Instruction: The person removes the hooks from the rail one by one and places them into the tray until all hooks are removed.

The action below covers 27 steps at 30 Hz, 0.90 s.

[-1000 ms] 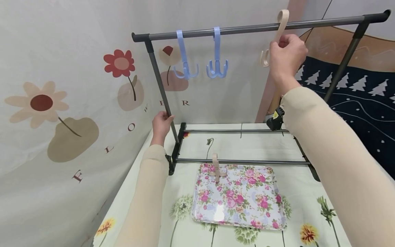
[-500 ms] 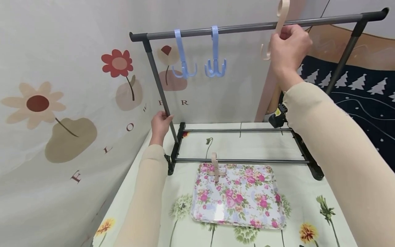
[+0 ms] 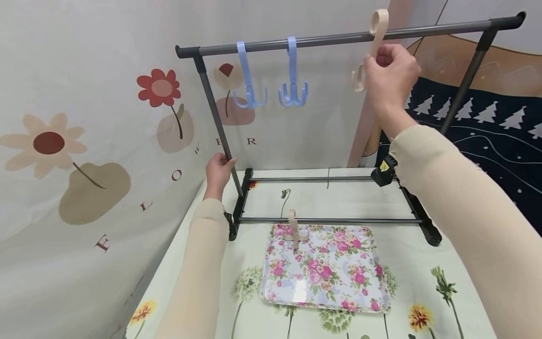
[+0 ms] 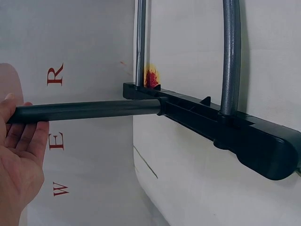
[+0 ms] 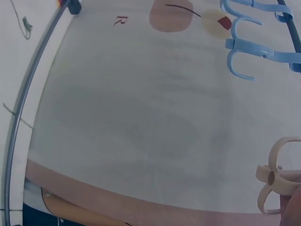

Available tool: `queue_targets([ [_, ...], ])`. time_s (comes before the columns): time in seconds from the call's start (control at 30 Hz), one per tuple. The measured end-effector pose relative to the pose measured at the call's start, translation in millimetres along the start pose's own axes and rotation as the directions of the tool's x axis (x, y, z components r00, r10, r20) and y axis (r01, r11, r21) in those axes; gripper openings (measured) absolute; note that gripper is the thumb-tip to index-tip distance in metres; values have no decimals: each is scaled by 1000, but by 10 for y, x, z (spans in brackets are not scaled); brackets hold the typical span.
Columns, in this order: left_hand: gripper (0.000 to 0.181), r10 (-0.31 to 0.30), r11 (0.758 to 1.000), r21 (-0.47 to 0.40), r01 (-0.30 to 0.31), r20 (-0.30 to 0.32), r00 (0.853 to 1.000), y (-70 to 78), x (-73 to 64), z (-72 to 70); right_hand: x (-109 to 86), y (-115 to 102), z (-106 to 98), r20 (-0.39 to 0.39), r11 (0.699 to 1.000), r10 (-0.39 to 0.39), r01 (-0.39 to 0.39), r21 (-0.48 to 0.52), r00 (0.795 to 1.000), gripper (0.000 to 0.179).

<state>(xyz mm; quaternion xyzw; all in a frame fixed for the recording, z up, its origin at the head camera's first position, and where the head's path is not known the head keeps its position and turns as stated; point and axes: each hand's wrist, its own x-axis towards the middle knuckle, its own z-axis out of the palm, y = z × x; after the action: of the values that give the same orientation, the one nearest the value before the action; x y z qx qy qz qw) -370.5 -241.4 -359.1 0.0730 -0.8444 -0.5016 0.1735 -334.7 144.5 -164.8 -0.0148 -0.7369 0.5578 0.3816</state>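
High on the right side of the scene, a beige hook [image 3: 378,36] in a person's right hand [image 3: 391,77]. Crosses the dark top bar [image 3: 330,40] of a rack, with a rounded curl above the bar and a slim shank below. Looks smooth, leaning slightly right at the top. Carries upturned prongs at the lower end, just left of the hand; in the right wrist view, shows curved arms around a dark, round centre. Cannot tell from here about any full loop over the bar.

Right fingers [image 3: 395,51] bent and closed in a pinch on the shank, just below the bar, with the thumb on the left side. Left hand [image 3: 218,172] lower down, closed on the rack's left post [image 4: 94,110], with thumb on one side and fingers [image 4: 35,141] curled against the other.

Left of the raised hook, two blue hooks [image 3: 292,73] on the same bar, prongs at the bottom. Below, a flower-printed tray [image 3: 338,282] flat on a cloth-covered counter [image 3: 410,263], just on the near side of the near lower rail [image 3: 360,221]. On the tray's far left part, a second beige hook [image 3: 295,230].
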Motion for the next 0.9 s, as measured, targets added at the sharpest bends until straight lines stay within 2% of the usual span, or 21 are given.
queue_targets([
  [0.27, 26, -12, 1000, 2, 12, 9, 1000, -11, -5, 0, -109, 79, 11, 68, 999, 13, -15, 29, 998, 32],
  [0.57, 26, -5, 1000, 0, 5, -2, 1000, -36, 33, -2, -284, 172, 12, 102, 999, -3, -1, 37, 995, 32],
  [0.9, 26, 10, 1000, 9, -10, -3, 1000, -31, 7, 2, -492, 367, -66, 166, 997, 58, -66, 44, 984, 34],
])
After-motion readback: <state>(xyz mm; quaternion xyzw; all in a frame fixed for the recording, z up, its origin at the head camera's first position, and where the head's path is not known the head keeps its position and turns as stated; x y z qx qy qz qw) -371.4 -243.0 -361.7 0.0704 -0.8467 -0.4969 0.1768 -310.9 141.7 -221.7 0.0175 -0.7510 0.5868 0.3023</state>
